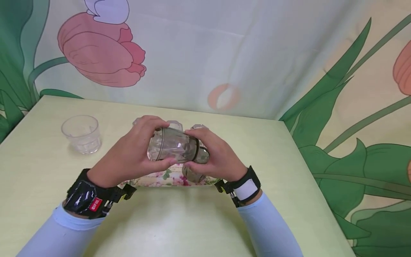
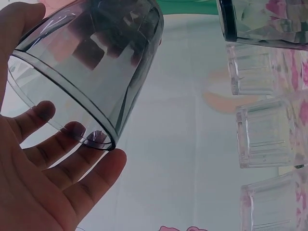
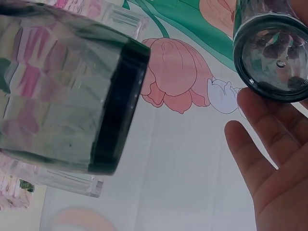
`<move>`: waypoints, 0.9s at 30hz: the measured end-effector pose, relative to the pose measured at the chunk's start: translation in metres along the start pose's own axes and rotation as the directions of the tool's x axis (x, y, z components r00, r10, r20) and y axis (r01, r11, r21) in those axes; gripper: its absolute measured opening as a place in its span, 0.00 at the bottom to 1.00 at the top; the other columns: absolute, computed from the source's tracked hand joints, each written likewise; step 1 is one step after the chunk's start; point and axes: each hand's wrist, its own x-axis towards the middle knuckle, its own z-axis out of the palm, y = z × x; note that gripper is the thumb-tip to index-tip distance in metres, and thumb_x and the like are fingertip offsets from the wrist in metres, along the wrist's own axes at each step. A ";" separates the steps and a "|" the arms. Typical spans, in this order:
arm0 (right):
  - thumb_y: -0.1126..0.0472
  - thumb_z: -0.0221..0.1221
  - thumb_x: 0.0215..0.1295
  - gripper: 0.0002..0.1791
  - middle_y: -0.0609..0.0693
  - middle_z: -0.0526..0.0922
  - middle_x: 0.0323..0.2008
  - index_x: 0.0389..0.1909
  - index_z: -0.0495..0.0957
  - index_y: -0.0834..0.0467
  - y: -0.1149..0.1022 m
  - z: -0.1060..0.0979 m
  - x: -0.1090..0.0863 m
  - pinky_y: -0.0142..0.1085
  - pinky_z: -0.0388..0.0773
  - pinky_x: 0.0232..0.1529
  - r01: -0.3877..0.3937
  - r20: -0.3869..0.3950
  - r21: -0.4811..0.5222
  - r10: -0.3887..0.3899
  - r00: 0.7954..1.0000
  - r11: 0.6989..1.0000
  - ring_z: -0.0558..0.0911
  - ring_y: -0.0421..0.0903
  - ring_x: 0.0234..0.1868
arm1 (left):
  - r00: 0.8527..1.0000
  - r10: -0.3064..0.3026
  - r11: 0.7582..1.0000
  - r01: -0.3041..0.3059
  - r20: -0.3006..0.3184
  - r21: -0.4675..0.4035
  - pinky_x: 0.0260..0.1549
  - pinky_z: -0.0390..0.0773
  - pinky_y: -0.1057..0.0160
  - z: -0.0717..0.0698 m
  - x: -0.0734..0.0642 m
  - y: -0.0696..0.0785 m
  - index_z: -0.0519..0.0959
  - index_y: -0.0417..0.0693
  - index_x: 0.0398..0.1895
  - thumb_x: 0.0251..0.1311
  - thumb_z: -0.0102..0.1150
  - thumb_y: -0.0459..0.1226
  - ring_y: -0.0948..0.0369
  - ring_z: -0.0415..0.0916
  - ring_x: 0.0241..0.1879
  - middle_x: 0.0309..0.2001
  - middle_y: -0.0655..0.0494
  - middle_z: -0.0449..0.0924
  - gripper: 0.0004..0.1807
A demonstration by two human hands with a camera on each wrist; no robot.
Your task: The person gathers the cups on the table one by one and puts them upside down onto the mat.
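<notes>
Both hands hold a smoky grey faceted tumbler (image 1: 179,146), tipped on its side above a floral tray (image 1: 155,181). My left hand (image 1: 133,153) grips it around the rim end, thumb below and fingers over the top. At the dark base, my right hand (image 1: 221,153) pinches it between thumb and fingers. The right wrist view shows that round base (image 3: 276,60) close to the fingertips. Another smoky tumbler (image 3: 67,91) stands on the tray, partly hidden by the hands in the head view.
Several clear glasses (image 2: 264,132) stand on the tray, mostly behind the hands. A clear glass (image 1: 81,135) stands alone on the pale table (image 1: 179,221) to the left. A flower-printed curtain (image 1: 192,53) hangs behind the table.
</notes>
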 end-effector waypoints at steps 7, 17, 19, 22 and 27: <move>0.53 0.71 0.53 0.41 0.53 0.77 0.58 0.67 0.68 0.60 -0.002 -0.003 0.001 0.35 0.74 0.60 0.030 -0.026 0.002 -0.029 0.999 1.000 0.75 0.45 0.58 | 1.000 0.012 1.000 -0.012 0.015 -0.023 0.46 0.80 0.56 -0.001 0.001 -0.001 0.65 0.41 0.62 0.49 0.75 0.49 0.59 0.67 0.52 0.59 0.51 0.67 0.42; 0.54 0.72 0.54 0.40 0.55 0.77 0.58 0.67 0.69 0.62 0.001 -0.003 0.001 0.38 0.74 0.64 0.079 -0.088 0.033 -0.076 0.993 0.996 0.76 0.48 0.61 | 0.999 0.030 1.000 -0.030 0.019 -0.002 0.46 0.81 0.56 -0.005 0.001 -0.003 0.65 0.43 0.65 0.49 0.75 0.50 0.58 0.67 0.56 0.61 0.51 0.68 0.44; 0.54 0.72 0.54 0.40 0.55 0.77 0.58 0.67 0.69 0.62 0.000 -0.004 0.001 0.37 0.74 0.63 0.072 -0.088 0.034 -0.069 0.994 0.997 0.76 0.48 0.60 | 0.999 0.027 1.000 -0.027 0.024 -0.005 0.46 0.81 0.55 -0.005 0.002 -0.004 0.65 0.44 0.66 0.50 0.74 0.50 0.57 0.67 0.58 0.62 0.51 0.68 0.43; 0.55 0.72 0.53 0.41 0.55 0.77 0.58 0.67 0.69 0.61 0.000 -0.005 -0.001 0.36 0.75 0.62 0.056 -0.086 0.026 -0.054 0.995 0.998 0.76 0.48 0.60 | 0.999 0.002 1.000 -0.001 0.041 -0.008 0.47 0.82 0.54 -0.004 0.002 -0.003 0.65 0.47 0.68 0.52 0.73 0.51 0.57 0.67 0.60 0.63 0.52 0.67 0.43; 0.55 0.73 0.51 0.41 0.55 0.77 0.59 0.67 0.70 0.61 -0.002 -0.007 -0.001 0.35 0.76 0.61 0.051 -0.082 0.007 -0.051 0.995 0.999 0.77 0.48 0.60 | 0.999 -0.027 1.000 0.027 0.032 0.006 0.51 0.81 0.52 -0.007 -0.001 -0.003 0.67 0.48 0.68 0.52 0.73 0.51 0.56 0.68 0.61 0.63 0.51 0.67 0.42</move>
